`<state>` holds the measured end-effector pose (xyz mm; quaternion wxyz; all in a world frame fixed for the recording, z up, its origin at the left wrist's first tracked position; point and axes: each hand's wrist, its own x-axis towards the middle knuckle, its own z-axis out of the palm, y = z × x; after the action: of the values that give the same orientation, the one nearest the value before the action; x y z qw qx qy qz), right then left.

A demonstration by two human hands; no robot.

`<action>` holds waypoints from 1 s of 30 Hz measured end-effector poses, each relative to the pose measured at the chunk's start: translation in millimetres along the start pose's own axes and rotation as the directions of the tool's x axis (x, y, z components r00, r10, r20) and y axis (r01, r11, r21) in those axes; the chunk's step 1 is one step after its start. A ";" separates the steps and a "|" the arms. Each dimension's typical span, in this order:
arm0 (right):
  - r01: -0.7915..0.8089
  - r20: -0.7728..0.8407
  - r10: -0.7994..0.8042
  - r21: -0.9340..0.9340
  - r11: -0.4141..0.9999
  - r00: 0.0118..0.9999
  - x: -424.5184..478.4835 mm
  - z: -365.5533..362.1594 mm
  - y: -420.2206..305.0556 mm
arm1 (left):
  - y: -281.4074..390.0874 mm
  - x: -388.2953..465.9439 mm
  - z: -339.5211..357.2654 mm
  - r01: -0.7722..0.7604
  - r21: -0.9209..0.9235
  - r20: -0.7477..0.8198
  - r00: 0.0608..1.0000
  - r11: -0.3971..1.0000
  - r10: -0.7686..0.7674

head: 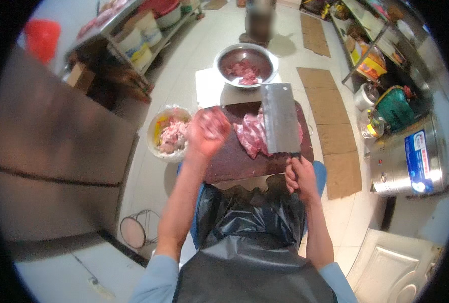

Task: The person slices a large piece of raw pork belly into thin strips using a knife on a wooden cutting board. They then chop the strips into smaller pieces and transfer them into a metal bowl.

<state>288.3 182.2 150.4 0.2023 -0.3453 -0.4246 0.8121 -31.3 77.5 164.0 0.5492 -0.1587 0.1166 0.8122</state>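
My right hand [300, 176] grips the dark handle of a metal cleaver [281, 119], its broad blade upright over the right part of a dark red-brown cutting board [224, 163]. Raw meat [250, 134] lies on the board, partly hidden behind the blade. My left hand [209, 130] is blurred above the board's left edge, beside a plastic-lined bowl [152, 146] of pale meat scraps [173, 134]. Pinkish matter shows at its fingers, but whether it holds a piece of meat is unclear. Beyond the board, a metal basin [243, 85] contains cut raw meat [245, 72].
Cardboard sheets [340, 138] lie on the tiled floor at right. Metal shelving [368, 45] with goods stands behind them, near a shiny metal container [394, 166]. A rack [128, 57] with buckets is at upper left, and a round stool [133, 231] stands lower left.
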 end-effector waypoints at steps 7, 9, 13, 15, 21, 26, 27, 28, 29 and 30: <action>0.191 -0.206 -0.186 0.004 0.982 0.961 -55.5 -43.3 -37.1 | 35.5 71.5 218.3 -0.862 0.122 0.832 -0.181 -0.492 0.524; 0.242 -0.236 -0.231 0.019 0.970 0.944 -64.4 -41.7 -46.6 | 26.9 136.8 222.3 -0.309 -0.097 0.861 -0.503 -0.946 0.076; 0.279 -0.291 -0.256 0.042 0.959 0.922 -87.0 -46.6 -49.0 | 19.6 200.1 64.4 -0.200 0.126 0.787 0.616 -0.972 -0.025; 0.265 -0.342 -0.244 0.016 0.964 0.907 -104.2 -50.8 -46.2 | -3.1 195.2 30.6 -0.403 0.505 0.767 0.615 -0.763 0.182; 0.188 -0.409 -0.189 -0.044 0.981 0.893 -129.4 -59.6 -13.7 | -29.6 116.0 -82.2 0.077 0.603 0.222 0.940 -0.794 0.261; 0.125 -0.367 -0.100 0.046 0.991 0.925 -99.6 -42.3 -8.9 | -30.2 108.3 -116.9 -0.058 0.802 0.206 0.961 -0.594 0.184; 0.136 -0.348 -0.110 0.051 0.989 0.931 -94.3 -38.0 -7.2 | -23.8 107.1 -123.8 -0.048 0.938 0.131 0.966 -0.343 0.223; 0.104 -0.338 -0.075 0.069 0.992 0.938 -91.6 -32.3 -8.7 | -16.0 103.7 -133.1 -0.038 0.997 0.052 0.970 -0.064 0.238; 0.104 -0.301 -0.082 0.059 0.993 0.950 -89.0 -30.0 -7.5 | -6.0 98.8 -142.3 -0.027 0.975 -0.025 0.973 0.220 0.231; 0.107 -0.295 -0.089 0.047 0.993 0.951 -91.4 -32.2 -3.2 | -9.5 89.0 -134.2 -0.028 0.859 -0.064 0.985 0.511 0.161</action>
<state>374.1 144.8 175.8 0.3134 -0.4336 -0.3812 0.7540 -35.9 108.3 5.8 0.5019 0.0838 0.5457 0.6658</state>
